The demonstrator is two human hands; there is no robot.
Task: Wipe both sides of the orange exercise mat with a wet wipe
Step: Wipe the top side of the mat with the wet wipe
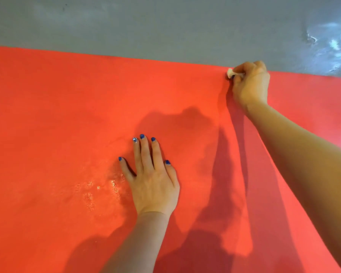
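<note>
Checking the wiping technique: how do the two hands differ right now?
The left hand lies flat with fingers straight, mid-mat; the right hand is curled at the mat's far edge. The left holds nothing; the right grips a wet wipe. Both are on the orange mat.

**Inspector A:** What sort of place is this?

**Inspector B:** An indoor floor area, of the kind found in a gym or a home exercise space; which of the two cannot be told.

**Inspector A:** Evidence?

**Inspector B:** A grey floor (165,26) with a smooth coated finish fills the top of the frame, and light glares off it at upper right. An orange exercise mat (67,115) lies flat on it, covering the rest of the frame. No walls or furniture show.
</note>
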